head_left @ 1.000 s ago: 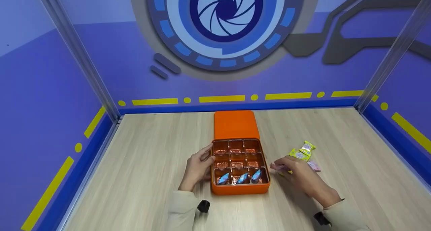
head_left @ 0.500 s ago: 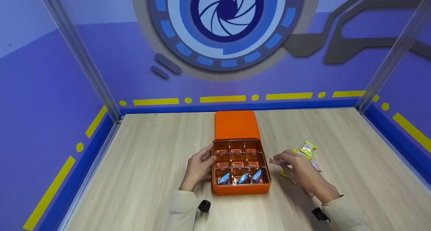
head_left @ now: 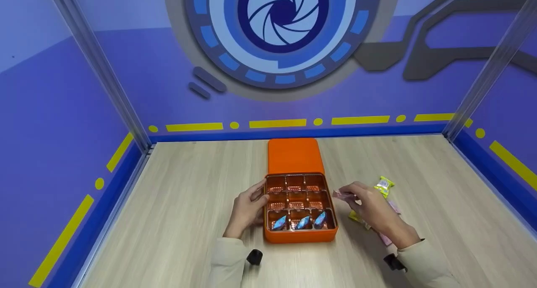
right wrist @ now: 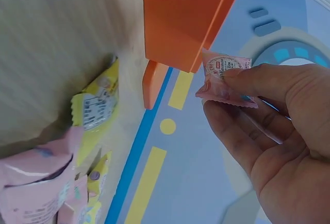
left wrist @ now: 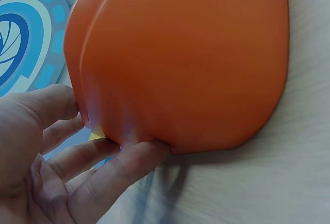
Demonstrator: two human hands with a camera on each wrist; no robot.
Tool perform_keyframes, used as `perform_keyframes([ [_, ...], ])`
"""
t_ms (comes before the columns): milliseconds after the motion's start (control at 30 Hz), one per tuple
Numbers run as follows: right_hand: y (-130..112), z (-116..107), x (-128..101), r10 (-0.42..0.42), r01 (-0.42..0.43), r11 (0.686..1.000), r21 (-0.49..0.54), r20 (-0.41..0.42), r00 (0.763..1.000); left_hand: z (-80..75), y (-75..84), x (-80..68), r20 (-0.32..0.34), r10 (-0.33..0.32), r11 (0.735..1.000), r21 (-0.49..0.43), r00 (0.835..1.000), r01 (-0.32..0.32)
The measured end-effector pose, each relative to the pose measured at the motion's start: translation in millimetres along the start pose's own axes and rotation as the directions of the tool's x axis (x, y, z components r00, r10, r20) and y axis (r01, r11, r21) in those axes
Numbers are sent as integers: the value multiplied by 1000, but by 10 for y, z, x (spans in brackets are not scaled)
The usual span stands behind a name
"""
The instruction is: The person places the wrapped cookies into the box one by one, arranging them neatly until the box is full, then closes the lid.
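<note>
My left hand [head_left: 244, 210] holds the left side of an open orange box [head_left: 300, 236], its thumb at the rim. In the left wrist view, the fingers [left wrist: 126, 170] touch the box's orange side wall [left wrist: 191, 64] low down. Blue-wrapped candies [head_left: 303, 222] stand in the three front compartments of the box's divided tray. Just right of the box, my right hand [head_left: 373, 206] pinches a pink-wrapped candy [right wrist: 226, 74] between thumb and fingers. That candy is above the table and apart from the box.
An orange lid [head_left: 295, 155] lies behind the box. Right of the box, partly hidden by my right hand, are yellow candies [head_left: 384, 186] and pink candies [right wrist: 41, 182] on the wooden table [head_left: 188, 187]. Blue printed walls [head_left: 138, 69] enclose the back and sides.
My right hand has lifted the pink candy a little and brought it slightly towards the box's right rim. More of the pink candies behind it show. The left hand and box stay put.
</note>
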State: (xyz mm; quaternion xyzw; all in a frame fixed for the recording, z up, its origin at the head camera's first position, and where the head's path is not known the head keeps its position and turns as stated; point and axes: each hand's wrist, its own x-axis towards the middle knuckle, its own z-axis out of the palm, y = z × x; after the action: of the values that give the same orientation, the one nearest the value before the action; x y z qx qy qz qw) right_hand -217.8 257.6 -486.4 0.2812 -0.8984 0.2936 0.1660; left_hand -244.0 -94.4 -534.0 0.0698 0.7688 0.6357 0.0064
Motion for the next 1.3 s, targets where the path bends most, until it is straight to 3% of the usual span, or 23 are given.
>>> perform_keyframes([
  [633, -92, 32, 175, -62, 62, 998, -9, -56, 996, 3, -1, 9, -6, -36, 999, 12, 999, 36],
  [967, -144, 100, 279, -115, 118, 993, 31, -99, 988, -7, 12, 3, 5, -3, 1000, 27, 1000, 3],
  [1300, -212, 132, 320, -25, 28, 996, 87, -33, 999, -27, 24, -9, 19, -71, 997, -5, 997, 71],
])
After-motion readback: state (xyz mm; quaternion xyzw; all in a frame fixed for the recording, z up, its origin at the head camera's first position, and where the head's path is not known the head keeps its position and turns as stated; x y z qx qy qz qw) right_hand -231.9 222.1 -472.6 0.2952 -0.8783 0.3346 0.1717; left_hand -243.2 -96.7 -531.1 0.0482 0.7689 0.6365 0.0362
